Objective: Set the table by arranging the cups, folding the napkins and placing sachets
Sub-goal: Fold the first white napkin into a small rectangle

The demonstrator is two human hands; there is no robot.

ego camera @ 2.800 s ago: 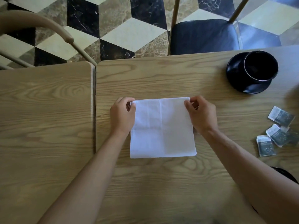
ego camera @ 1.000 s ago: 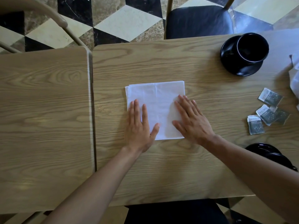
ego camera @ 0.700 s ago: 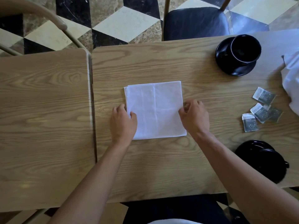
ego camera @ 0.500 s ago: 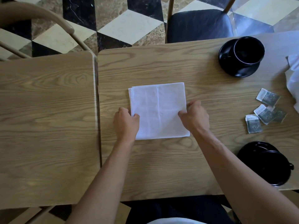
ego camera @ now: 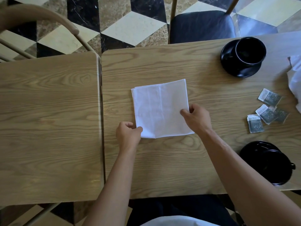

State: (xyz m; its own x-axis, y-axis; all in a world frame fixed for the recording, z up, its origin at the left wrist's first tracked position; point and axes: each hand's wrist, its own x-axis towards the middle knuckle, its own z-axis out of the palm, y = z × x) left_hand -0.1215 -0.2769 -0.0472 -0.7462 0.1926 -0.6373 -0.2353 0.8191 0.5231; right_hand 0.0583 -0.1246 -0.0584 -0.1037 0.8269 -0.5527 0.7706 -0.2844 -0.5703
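A white napkin [ego camera: 160, 108], folded to a square, lies flat in the middle of the wooden table [ego camera: 179, 160]. My left hand [ego camera: 128, 134] pinches its near left corner. My right hand [ego camera: 196, 117] pinches its right edge near the middle. A black cup [ego camera: 250, 51] stands on a black saucer [ego camera: 231, 66] at the far right. A second black cup on its saucer [ego camera: 267, 162] sits at the near right. Several grey and white sachets [ego camera: 268, 111] lie loose between the two cups.
A crumpled white cloth [ego camera: 294, 79] lies at the right edge. A second wooden table [ego camera: 48, 128] adjoins on the left with a narrow gap. A dark cushioned chair [ego camera: 202, 25] stands beyond the table and a curved wooden chair [ego camera: 37, 18] at far left.
Both hands went from pressing flat on the napkin to pinching its edges. My left hand slid down to the near left corner, and the napkin now sits slightly turned.
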